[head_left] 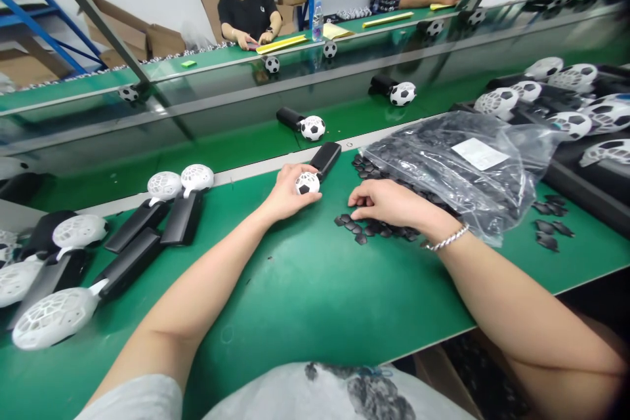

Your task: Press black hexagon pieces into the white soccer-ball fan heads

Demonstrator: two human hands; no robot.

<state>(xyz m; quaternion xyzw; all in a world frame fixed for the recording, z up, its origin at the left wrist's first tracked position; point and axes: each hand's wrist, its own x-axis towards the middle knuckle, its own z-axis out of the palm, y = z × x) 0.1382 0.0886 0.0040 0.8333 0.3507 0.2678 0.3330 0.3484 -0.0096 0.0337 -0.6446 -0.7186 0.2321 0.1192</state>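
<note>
My left hand [290, 193] is wrapped round a small soccer-ball head [308, 182], white with black patches. A black rectangular handle [326, 157] runs from it up and to the right, on the green table. My right hand [381, 202] hovers at a pile of small black patch pieces [359, 226], thumb and fingers curled in a pinch. What those fingertips hold, if anything, is too small to make out. Just behind the right hand lies a clear plastic bag [457, 164] full of black pieces, with a white label [480, 154].
White openwork ball heads [56, 316] with black handles [130, 262] lie at left; more heads [497, 102] are heaped at right. Loose black pieces [546, 239] lie beyond the bag. A green conveyor [236, 138] carries ball units [313, 128]. A person [249, 13] sits opposite.
</note>
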